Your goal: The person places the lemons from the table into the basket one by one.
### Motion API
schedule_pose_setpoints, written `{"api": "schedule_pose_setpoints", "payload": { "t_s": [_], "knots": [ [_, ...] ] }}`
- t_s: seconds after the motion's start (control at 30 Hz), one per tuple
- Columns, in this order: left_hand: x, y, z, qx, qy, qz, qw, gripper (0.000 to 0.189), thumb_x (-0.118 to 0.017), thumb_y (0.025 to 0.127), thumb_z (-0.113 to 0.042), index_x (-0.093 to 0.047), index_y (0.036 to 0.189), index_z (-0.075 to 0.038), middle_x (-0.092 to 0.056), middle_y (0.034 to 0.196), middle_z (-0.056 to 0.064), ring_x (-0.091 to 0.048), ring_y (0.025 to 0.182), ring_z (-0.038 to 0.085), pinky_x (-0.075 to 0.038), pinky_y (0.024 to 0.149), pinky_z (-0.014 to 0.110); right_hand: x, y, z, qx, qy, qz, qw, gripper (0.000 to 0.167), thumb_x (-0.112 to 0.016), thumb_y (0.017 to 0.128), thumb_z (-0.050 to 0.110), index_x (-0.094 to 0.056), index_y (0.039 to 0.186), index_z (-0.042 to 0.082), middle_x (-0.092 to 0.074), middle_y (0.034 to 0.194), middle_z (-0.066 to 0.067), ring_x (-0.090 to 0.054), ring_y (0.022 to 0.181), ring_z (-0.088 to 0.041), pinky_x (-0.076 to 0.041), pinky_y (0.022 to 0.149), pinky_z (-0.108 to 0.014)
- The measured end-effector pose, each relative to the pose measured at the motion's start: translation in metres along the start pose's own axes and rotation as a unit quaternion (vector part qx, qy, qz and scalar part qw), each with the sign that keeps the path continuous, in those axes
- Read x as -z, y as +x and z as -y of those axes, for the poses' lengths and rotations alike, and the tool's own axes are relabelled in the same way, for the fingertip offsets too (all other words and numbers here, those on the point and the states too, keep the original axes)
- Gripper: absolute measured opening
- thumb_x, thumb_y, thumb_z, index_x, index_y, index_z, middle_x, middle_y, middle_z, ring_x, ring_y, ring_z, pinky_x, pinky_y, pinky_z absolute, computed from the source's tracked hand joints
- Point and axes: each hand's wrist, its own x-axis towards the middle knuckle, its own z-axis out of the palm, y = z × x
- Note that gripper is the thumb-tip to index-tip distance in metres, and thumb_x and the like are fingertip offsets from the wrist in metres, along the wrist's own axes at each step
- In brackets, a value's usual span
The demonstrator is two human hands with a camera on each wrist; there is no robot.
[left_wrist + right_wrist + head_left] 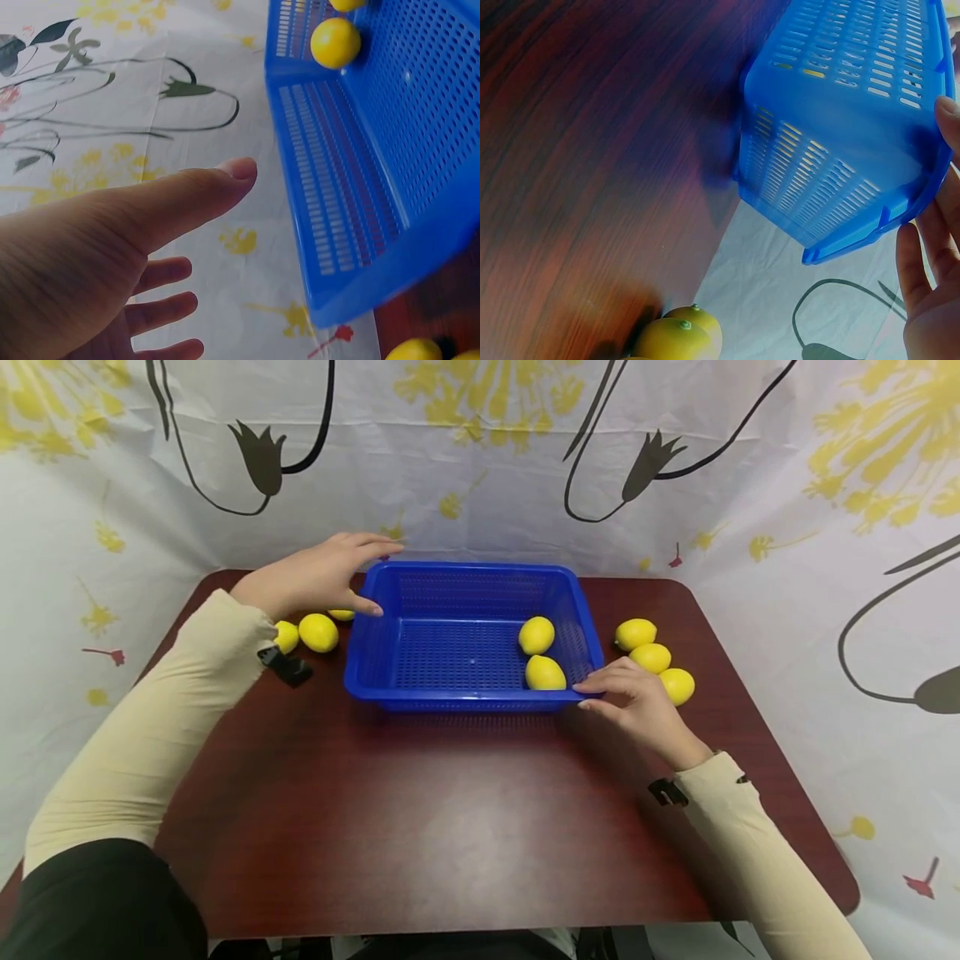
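Two yellow oval lemons [536, 635] inside a deep blue rectangular plastic basket [480, 695] with perforated walls and floor, lying close together toward its right end, one nearer its front wall. Beneath the basket, a dark reddish-brown table [465, 827] with rounded corners and a glossy wood-grain surface. To the right of the basket, three more lemons [651, 657] in a slanting row, just beside one another. To its left, another three yellow lemons [318, 632], one partly covered by a wrist and one by a hand. Near the basket's left rim, a bare left hand [330, 568], holding nothing, with thumb stretched well away from loose, parted fingers; in the left wrist view, clear of the blue plastic. At the basket's front right corner, a bare right hand [633, 697], gripping the rim between thumb and fingers. On both forearms, long cream fabric sleeves [150, 710], with small black devices [667, 792] at the wrists. Behind the basket and around to both sides, a hanging white cloth [480, 485] printed with yellow blooms and grey tulip-like flowers on curling stems.
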Motion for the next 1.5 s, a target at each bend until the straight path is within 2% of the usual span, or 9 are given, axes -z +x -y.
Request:
{"api": "schedule_pose_setpoints", "payload": {
  "t_s": [0.1,0.4,0.7,1.17,1.5],
  "knots": [
    [0.000,-0.009,0.008,0.017,-0.005,0.001,0.9998,0.092,-0.071,0.088,-0.044,-0.018,0.160,-0.023,-0.016,0.167,0.013,-0.017,0.150,0.043,-0.025,0.118,0.063,0.000,0.000,0.000,-0.003,0.000,0.003,1.0000,0.029,-0.084,0.073,0.002,-0.079,0.101,0.009,-0.077,0.097,-0.006,-0.059,0.095,-0.011,-0.043,0.087,-0.010],
    [-0.003,-0.038,0.032,0.025,-0.034,-0.038,0.9983,0.090,-0.073,0.088,-0.035,-0.020,0.159,-0.021,-0.020,0.165,0.014,-0.018,0.149,0.044,-0.023,0.118,0.064,0.001,0.000,0.000,-0.011,-0.005,0.005,0.9999,0.030,-0.084,0.073,0.002,-0.079,0.102,0.011,-0.076,0.097,-0.005,-0.058,0.096,-0.010,-0.043,0.087,-0.009],
    [-0.008,-0.057,0.051,0.062,-0.001,-0.036,0.9974,0.096,-0.078,0.084,-0.029,-0.019,0.159,-0.012,-0.016,0.163,0.026,-0.022,0.142,0.057,-0.023,0.113,0.070,0.001,-0.001,0.001,-0.018,-0.003,0.011,0.9998,0.031,-0.083,0.074,0.002,-0.079,0.103,0.012,-0.076,0.099,-0.004,-0.057,0.097,-0.008,-0.043,0.087,-0.009],
    [-0.028,-0.075,0.080,0.090,-0.015,-0.038,0.9951,0.093,-0.079,0.083,-0.019,-0.024,0.156,-0.006,-0.020,0.159,0.031,-0.024,0.139,0.058,-0.023,0.112,0.070,0.002,0.001,0.006,-0.010,0.000,0.000,0.9999,0.030,-0.084,0.073,0.000,-0.079,0.101,0.009,-0.077,0.097,-0.006,-0.059,0.095,-0.011,-0.043,0.087,-0.009],
    [-0.043,-0.082,0.098,0.112,-0.025,-0.027,0.9930,0.095,-0.079,0.083,-0.018,-0.021,0.157,-0.006,-0.021,0.158,0.031,-0.024,0.140,0.057,-0.025,0.110,0.071,0.000,-0.001,0.003,-0.012,-0.007,0.003,0.9999,0.033,-0.084,0.072,-0.001,-0.079,0.102,0.011,-0.076,0.098,-0.005,-0.058,0.096,-0.009,-0.043,0.087,-0.009]
  ]
}}
